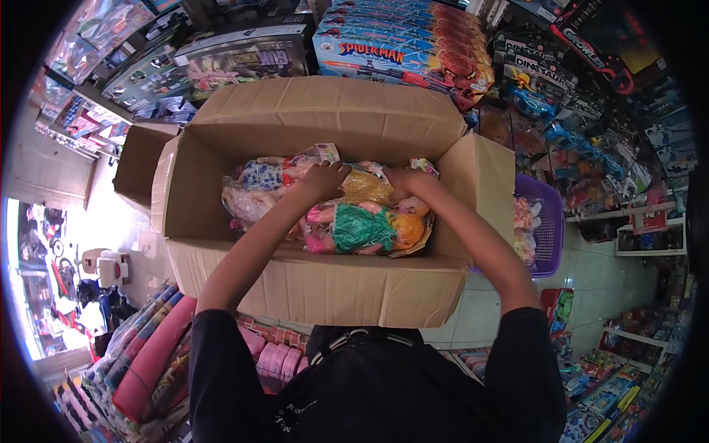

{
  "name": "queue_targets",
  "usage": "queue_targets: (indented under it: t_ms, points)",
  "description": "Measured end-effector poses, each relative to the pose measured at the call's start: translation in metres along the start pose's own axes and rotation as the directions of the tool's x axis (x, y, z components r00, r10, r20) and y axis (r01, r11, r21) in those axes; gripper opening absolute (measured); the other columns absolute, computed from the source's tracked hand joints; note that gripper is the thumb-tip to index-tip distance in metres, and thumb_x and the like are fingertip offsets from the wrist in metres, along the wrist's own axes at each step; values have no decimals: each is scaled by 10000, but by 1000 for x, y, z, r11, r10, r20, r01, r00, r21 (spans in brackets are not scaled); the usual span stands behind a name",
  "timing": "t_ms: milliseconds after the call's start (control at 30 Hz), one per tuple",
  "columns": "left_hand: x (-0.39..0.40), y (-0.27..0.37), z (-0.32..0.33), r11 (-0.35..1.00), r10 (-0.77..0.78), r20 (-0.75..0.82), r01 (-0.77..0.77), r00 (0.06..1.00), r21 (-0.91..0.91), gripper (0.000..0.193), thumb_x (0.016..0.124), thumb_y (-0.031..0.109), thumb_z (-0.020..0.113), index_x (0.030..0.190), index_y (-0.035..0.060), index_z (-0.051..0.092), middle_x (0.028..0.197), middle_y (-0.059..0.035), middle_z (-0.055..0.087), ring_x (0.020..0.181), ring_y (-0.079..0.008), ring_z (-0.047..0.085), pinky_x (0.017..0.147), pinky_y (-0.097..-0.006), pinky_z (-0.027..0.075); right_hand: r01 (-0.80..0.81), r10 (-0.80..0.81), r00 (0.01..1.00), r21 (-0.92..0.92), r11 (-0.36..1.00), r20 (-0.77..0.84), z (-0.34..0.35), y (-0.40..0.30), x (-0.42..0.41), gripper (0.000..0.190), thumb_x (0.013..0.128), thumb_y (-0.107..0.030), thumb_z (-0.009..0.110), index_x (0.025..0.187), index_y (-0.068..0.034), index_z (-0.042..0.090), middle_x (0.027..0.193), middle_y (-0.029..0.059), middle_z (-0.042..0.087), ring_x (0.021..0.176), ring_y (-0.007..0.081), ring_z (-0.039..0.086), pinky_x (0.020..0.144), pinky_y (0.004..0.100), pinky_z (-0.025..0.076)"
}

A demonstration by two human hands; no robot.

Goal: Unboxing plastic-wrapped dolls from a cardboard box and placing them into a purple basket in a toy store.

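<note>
A large open cardboard box (321,288) stands before me, its flaps folded outward. Inside lie several dolls in clear plastic bags. One doll in a green dress (363,228) with orange headwear is nearest me. Behind it lies a doll in a yellow dotted dress (365,187), between my hands. My left hand (327,180) rests with bent fingers at that doll's left end; its grip is unclear. At the other end is my right hand (403,180), its fingers partly hidden among the bags. A doll in blue-patterned clothing (261,176) lies at the left.
A purple plastic basket (554,232) with bagged items stands right of the box, and a smaller cardboard box (145,160) left of it. Boxed toy guns (388,52) are stacked behind. Pink rolls (155,354) lean at the lower left. Shelves of packaged toys line the right.
</note>
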State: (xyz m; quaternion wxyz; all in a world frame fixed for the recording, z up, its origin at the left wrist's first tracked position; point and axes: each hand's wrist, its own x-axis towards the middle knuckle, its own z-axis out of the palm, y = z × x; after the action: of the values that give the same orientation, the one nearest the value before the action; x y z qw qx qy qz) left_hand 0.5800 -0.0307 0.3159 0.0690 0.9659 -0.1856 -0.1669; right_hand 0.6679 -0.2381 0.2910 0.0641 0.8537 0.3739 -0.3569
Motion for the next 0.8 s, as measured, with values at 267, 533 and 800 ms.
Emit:
queue_targets:
  t_ms: [267,533,800]
  points:
    - [47,-10,39,942,-163,148,109,975,317,775,559,447,790,1201,118,508,1270,-140,461,1141,-290,475,896,-442,399,2,55,962,209,978,-267,61,22,33,781,603,-341,779,1240,-67,420,1169,182,554,1095,344,531,915,419,446]
    - [35,-13,25,967,169,145,-193,975,165,622,554,469,745,1047,117,600,993,-128,630,990,-288,580,891,-440,394,112,-77,959,115,987,-273,29,17,5,473,670,-293,738,1083,-122,581,1076,126,619,1008,305,588,841,438,478]
    - [-60,-3,-75,972,233,-164,-225,959,65,692,606,414,691,1143,47,457,873,-242,609,926,-410,564,862,-463,413,175,-72,817,128,976,-572,-35,-31,-81,414,706,-192,677,1080,-76,545,1058,111,597,1032,299,554,884,432,422]
